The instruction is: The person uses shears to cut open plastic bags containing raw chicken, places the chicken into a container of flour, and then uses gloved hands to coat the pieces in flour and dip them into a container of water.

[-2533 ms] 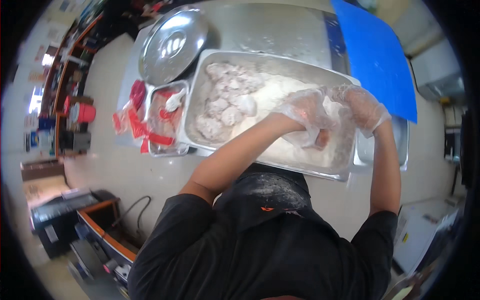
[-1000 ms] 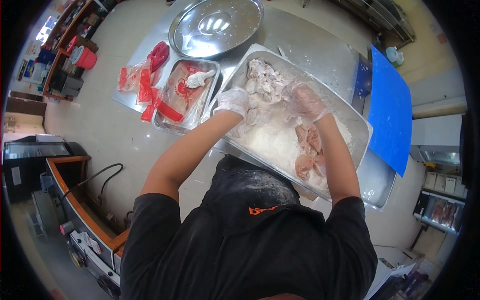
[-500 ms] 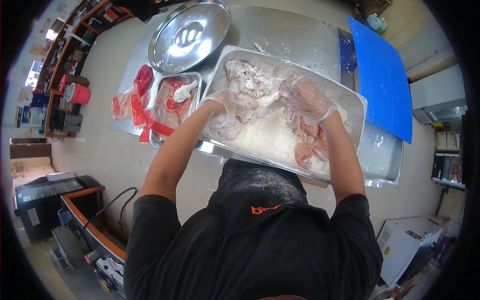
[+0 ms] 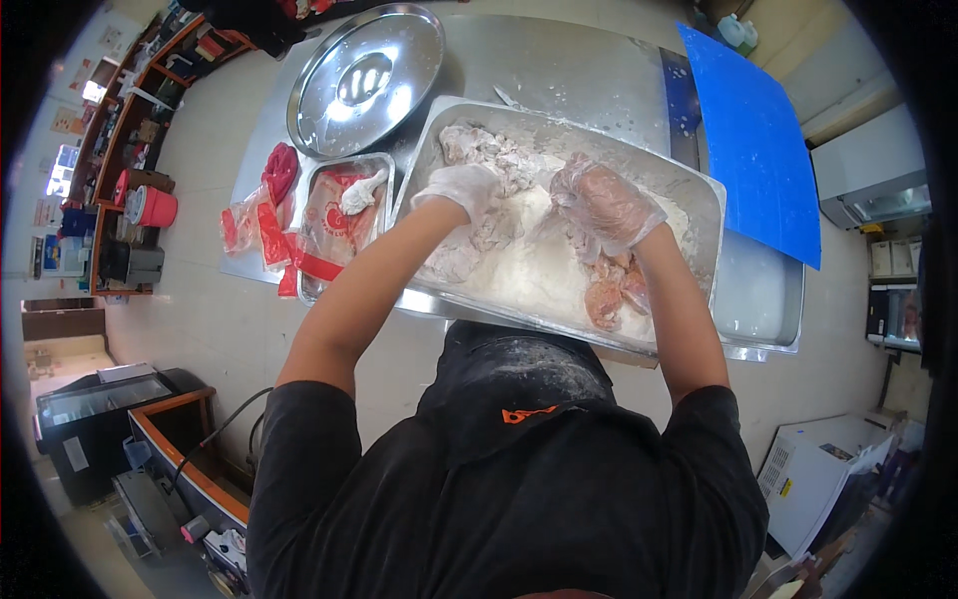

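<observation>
A deep steel pan (image 4: 718, 215) holds white flour (image 4: 529, 270). Flour-coated chicken pieces (image 4: 467, 146) are heaped at its far left. Orange-red raw chicken pieces (image 4: 605, 302) lie on the flour at the right. Both my hands wear clear plastic gloves. My left hand (image 4: 465, 190) reaches in over the coated pieces at the pan's left; its fingers are hidden behind the back of the hand. My right hand (image 4: 607, 205) is curled palm-down over the flour, just beyond the raw chicken. What lies under its closed fingers is hidden.
Left of the pan, a smaller steel tray (image 4: 390, 172) bears a red-printed plastic bag (image 4: 334, 225) and a floured drumstick (image 4: 362, 193). A round steel tray (image 4: 365, 82) sits at the far left. At the right stands a blue panel (image 4: 753, 140) beside another steel container (image 4: 763, 304).
My left hand has moved up and right, deeper over the coated pieces. My right hand has shifted slightly left and is more curled. The whole view has shifted a little.
</observation>
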`<control>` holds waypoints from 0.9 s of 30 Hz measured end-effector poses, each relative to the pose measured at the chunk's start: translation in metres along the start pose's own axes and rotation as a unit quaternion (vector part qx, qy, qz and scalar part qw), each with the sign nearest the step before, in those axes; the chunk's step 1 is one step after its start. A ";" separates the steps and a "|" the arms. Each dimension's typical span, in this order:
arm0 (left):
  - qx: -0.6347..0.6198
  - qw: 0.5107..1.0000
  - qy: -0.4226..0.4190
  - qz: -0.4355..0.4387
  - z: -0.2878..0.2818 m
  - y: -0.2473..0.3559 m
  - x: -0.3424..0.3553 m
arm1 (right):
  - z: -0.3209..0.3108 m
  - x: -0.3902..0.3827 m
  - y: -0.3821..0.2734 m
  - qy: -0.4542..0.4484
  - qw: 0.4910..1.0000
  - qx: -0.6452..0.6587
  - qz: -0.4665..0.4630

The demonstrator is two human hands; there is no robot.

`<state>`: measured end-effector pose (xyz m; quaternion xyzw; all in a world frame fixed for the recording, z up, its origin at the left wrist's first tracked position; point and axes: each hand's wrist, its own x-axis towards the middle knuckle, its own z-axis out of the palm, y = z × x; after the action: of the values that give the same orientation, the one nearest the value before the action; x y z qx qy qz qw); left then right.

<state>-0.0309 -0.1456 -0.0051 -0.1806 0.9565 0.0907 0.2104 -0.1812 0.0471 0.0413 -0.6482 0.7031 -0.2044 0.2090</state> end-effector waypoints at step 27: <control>-0.020 0.989 0.126 -0.077 -0.072 0.090 -0.042 | 0.025 0.014 -0.047 0.136 0.966 -0.045 0.214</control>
<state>-0.0563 -0.0679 0.0868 -0.2675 0.9567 0.0701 0.0911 -0.1295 0.0296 0.0465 -0.4574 0.8558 -0.2095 0.1206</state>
